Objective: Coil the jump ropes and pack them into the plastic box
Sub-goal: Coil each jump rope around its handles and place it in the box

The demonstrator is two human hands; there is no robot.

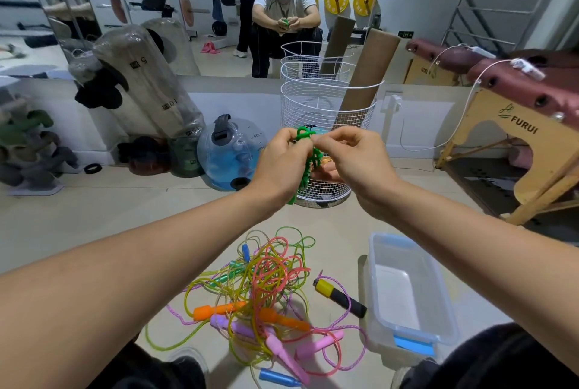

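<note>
We see both hands, left (279, 163) and right (351, 158), pinching a coiled green rope (308, 150) above tangled ropes (260, 291) on the floor, beside the box (438, 304).

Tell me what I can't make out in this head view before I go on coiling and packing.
- green jump rope: its handles and most of the coil are hidden by the left hand and right hand.
- plastic box: its near end is cut off by the right knee.
- tangled rope pile: which cord joins which handle cannot be traced.
- wire basket: its contents are screened by the hands.
</note>
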